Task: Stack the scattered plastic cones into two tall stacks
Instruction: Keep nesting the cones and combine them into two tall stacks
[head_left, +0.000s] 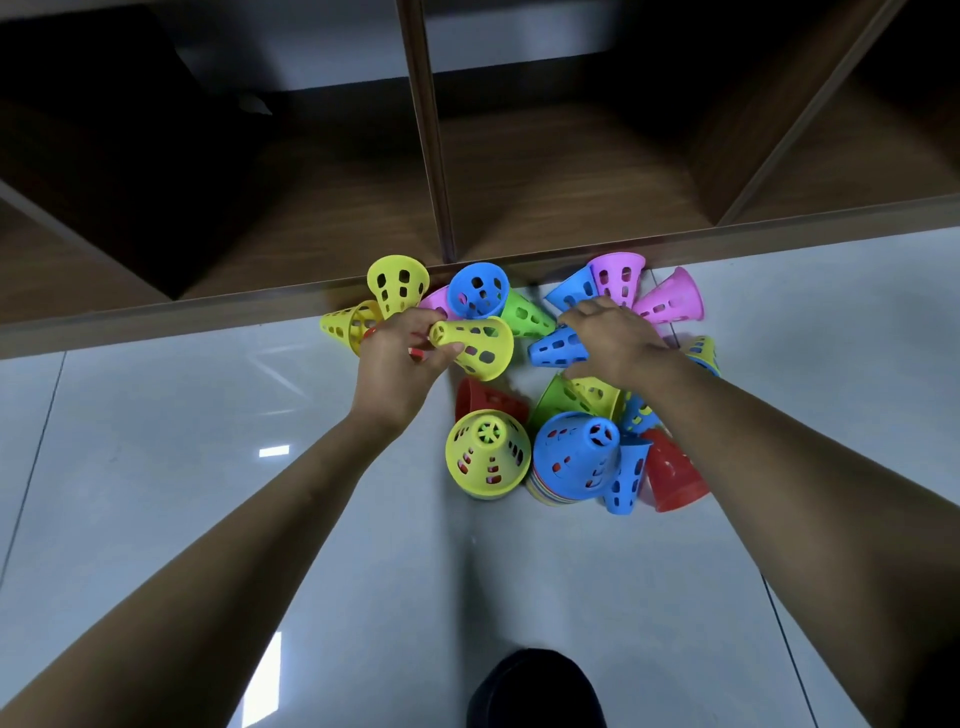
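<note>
Left hand (400, 361) is pinching a yellow cone (475, 345) by its narrow tip. Right hand (618, 338) is draped over a blue cone (556, 348), can't tell if it's actually gripping. The rest lie on the floor (156, 467) along the shelf unit (519, 208). Looks like light, stiff, holey plastic, so tip or rim should hold fine.

Glossy pale tiled floor (156, 415) with light glare, beneath dark wooden shelving (519, 171).
</note>
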